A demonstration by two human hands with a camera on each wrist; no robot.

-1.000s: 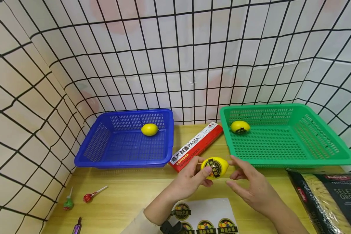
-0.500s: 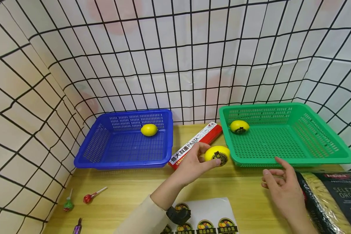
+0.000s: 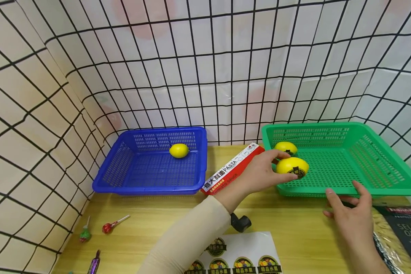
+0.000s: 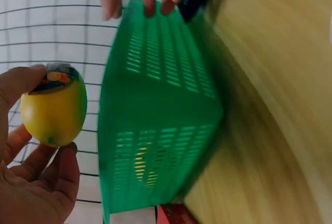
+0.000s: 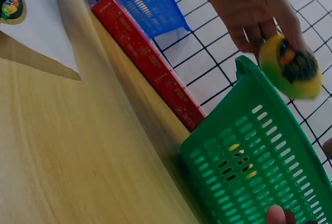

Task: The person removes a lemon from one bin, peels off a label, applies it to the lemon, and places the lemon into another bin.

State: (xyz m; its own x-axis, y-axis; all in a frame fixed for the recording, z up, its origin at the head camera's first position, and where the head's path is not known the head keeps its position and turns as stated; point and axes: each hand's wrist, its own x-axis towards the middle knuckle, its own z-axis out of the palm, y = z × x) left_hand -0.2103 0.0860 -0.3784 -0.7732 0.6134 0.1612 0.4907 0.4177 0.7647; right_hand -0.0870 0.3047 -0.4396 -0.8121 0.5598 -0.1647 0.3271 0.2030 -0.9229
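Observation:
My left hand (image 3: pixel 258 173) grips a yellow lemon (image 3: pixel 291 166) with a dark round sticker, thumb over the sticker. It holds the lemon above the left part of the green basket (image 3: pixel 390 186), and the left wrist view shows it higher than the rim. Inside that basket lies another lemon (image 3: pixel 285 147), also stickered, by the left wall. At the basket's front rim is my right hand (image 3: pixel 354 217), fingers loosely bent, nothing held; in the right wrist view only fingertips (image 5: pixel 276 214) of it show, against the basket wall.
A blue basket (image 3: pixel 150 189) at left holds one lemon (image 3: pixel 179 150). Between the baskets lies a red pasta box (image 3: pixel 233 167). A sticker sheet (image 3: pixel 253 243) lies in front, lollipops (image 3: pixel 107 228) at left, a black pasta bag (image 3: pixel 407 228) at right.
My left hand has carried the lemon right and away from me, from the table's middle to over the green basket. My right hand has moved off the lemon to the right, to the basket's front rim.

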